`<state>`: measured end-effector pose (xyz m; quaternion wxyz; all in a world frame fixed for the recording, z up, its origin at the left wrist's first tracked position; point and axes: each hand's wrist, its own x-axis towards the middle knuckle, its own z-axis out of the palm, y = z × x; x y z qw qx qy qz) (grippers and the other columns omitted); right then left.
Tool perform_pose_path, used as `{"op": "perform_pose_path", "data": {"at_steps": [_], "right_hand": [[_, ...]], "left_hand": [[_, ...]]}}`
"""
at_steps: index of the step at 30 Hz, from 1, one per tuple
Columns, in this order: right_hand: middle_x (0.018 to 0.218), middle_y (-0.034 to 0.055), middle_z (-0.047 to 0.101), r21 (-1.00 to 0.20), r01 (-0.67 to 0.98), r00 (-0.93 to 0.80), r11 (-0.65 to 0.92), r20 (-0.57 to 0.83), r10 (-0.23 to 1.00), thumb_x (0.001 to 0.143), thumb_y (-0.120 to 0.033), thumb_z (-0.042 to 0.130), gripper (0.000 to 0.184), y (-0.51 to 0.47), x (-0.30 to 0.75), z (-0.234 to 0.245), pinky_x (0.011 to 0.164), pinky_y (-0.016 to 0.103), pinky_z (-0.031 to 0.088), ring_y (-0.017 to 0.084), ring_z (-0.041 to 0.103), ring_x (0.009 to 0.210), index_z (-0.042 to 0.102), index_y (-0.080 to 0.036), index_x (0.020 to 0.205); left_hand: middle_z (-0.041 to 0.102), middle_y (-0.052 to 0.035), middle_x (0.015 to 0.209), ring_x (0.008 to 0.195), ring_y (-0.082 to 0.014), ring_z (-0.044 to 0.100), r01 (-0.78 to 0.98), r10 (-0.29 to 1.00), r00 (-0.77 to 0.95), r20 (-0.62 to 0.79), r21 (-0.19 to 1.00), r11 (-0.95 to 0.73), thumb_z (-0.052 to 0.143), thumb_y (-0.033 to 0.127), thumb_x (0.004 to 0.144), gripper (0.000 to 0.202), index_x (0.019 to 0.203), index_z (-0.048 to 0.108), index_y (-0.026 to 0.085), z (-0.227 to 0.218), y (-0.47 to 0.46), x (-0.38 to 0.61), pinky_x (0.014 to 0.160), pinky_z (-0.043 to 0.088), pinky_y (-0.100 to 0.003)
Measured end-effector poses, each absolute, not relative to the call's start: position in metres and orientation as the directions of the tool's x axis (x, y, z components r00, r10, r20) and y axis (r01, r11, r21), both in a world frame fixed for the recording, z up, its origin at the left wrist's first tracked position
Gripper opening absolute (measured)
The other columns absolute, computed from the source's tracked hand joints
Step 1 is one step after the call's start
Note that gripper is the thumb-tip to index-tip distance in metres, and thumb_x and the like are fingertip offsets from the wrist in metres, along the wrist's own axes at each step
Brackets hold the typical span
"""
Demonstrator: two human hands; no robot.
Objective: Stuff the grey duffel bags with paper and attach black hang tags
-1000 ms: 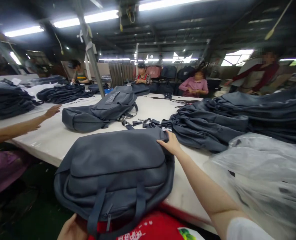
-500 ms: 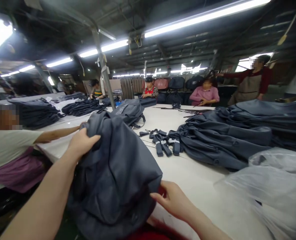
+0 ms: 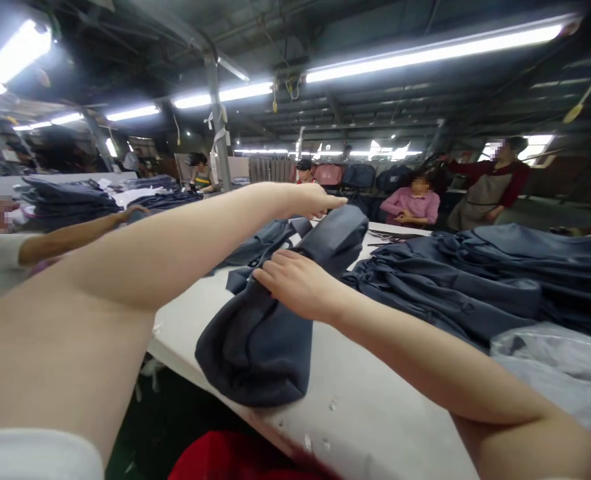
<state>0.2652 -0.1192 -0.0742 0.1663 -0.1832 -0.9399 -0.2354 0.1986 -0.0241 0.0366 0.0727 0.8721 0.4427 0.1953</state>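
A dark blue-grey backpack (image 3: 265, 360) lies slantwise over the near edge of the white table (image 3: 375, 400), its fabric folded and creased. My right hand (image 3: 295, 283) is closed on the middle of it, knuckles up, by a strap and seam. Stretched far forward, my left hand (image 3: 318, 199) is at the backpack's far end, one digit pointing right along its top; its other fingers are mostly hidden and seem curled on the fabric. Behind my left forearm, another dark bag (image 3: 262, 243) lies partly covered.
At the right lies a large heap of dark blue-grey bags (image 3: 495, 267), with clear plastic sheeting (image 3: 555, 357) in front. More stacked bags (image 3: 68, 203) stand back left. A co-worker's arm (image 3: 75, 233) reaches in from the left. A person in pink (image 3: 412, 203) sits across the table.
The backpack, held up close to me before, now lies lower and farther forward on the table. My left hand has reached forward and right; my right hand has moved up onto the backpack's middle.
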Motion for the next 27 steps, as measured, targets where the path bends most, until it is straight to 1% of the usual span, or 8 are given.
{"op": "perform_pose_path", "data": {"at_steps": [4,6,9,13,18,21,24,27], "right_hand": [[0.096,0.0109,0.063,0.223,0.639,-0.748,0.737,0.407,0.525,0.087,-0.014,0.055,0.016,-0.068,0.316,-0.105,0.088,0.036,0.044,0.023,0.055,0.094,0.063,-0.013,0.102],[0.098,0.0101,0.063,0.109,0.690,-0.671,0.716,0.467,0.575,0.085,-0.014,0.058,0.019,-0.052,0.337,-0.119,0.089,0.035,0.044,0.023,0.054,0.095,0.064,-0.014,0.103],[0.099,0.0093,0.062,0.034,0.679,-0.628,0.733,0.544,0.556,0.083,-0.014,0.058,0.020,-0.043,0.348,-0.131,0.090,0.036,0.043,0.024,0.051,0.095,0.066,-0.016,0.100],[0.105,0.0107,0.062,-0.096,0.631,-0.604,0.770,0.562,0.565,0.081,-0.014,0.056,0.027,-0.049,0.338,-0.133,0.095,0.039,0.042,0.025,0.051,0.099,0.068,-0.016,0.105],[0.135,0.0091,0.053,-0.537,0.271,-0.687,0.799,0.474,0.551,0.084,-0.029,0.058,0.031,-0.085,0.329,-0.117,0.112,0.048,0.026,0.028,0.041,0.132,0.063,-0.019,0.113],[0.122,0.0097,0.063,-0.795,0.051,-0.706,0.604,0.399,0.585,0.084,-0.045,0.062,0.028,-0.116,0.334,-0.120,0.107,0.044,0.037,0.026,0.051,0.125,0.063,-0.018,0.091],[0.108,0.0098,0.069,-0.888,0.060,-0.615,0.457,0.327,0.717,0.084,-0.050,0.063,0.034,-0.140,0.349,-0.148,0.105,0.045,0.039,0.026,0.056,0.119,0.060,-0.018,0.074],[0.112,0.0114,0.068,-0.976,0.054,-0.337,0.210,0.180,0.924,0.084,-0.051,0.060,0.036,-0.149,0.371,-0.190,0.106,0.047,0.039,0.027,0.056,0.118,0.061,-0.018,0.072]], "left_hand": [[0.065,-0.0091,0.119,0.111,-0.0252,0.058,0.739,0.767,0.517,0.379,0.255,-0.624,0.039,0.059,0.088,0.056,0.117,0.062,0.017,0.005,-0.055,0.147,0.098,0.042,-0.035],[0.062,-0.0099,0.126,0.115,-0.0274,0.057,0.769,0.828,0.478,0.292,0.317,-0.556,0.038,0.066,0.085,0.065,0.123,0.059,0.017,-0.028,-0.071,0.116,0.100,0.041,-0.037],[0.056,-0.0174,0.134,0.117,-0.0341,0.055,0.851,0.924,0.373,0.087,0.364,-0.378,0.059,0.070,0.070,0.088,0.135,0.048,0.012,-0.091,-0.091,0.083,0.099,0.043,-0.040],[0.069,-0.0117,0.108,0.099,-0.0300,0.063,0.858,0.956,0.272,0.110,0.423,-0.292,0.048,0.051,0.084,0.046,0.112,0.064,0.018,-0.153,-0.099,0.066,0.087,0.046,-0.038],[0.070,-0.0036,0.092,0.084,-0.0221,0.062,0.795,0.903,0.321,0.287,0.437,-0.421,0.046,0.048,0.088,0.037,0.097,0.068,0.021,-0.134,-0.086,0.059,0.075,0.044,-0.029],[0.068,-0.0005,0.079,0.075,-0.0190,0.059,0.794,0.882,0.296,0.368,0.419,-0.441,0.050,0.052,0.086,0.038,0.088,0.068,0.018,-0.102,-0.076,0.054,0.066,0.041,-0.026],[0.067,0.0000,0.078,0.074,-0.0184,0.059,0.735,0.898,0.249,0.362,0.533,-0.419,0.055,0.056,0.083,0.043,0.090,0.067,0.016,-0.086,-0.070,0.042,0.065,0.043,-0.024],[0.069,-0.0018,0.081,0.076,-0.0214,0.061,0.635,0.938,0.284,0.201,0.693,-0.341,0.062,0.064,0.075,0.051,0.092,0.068,0.016,-0.092,-0.073,0.026,0.065,0.048,-0.026]]}}
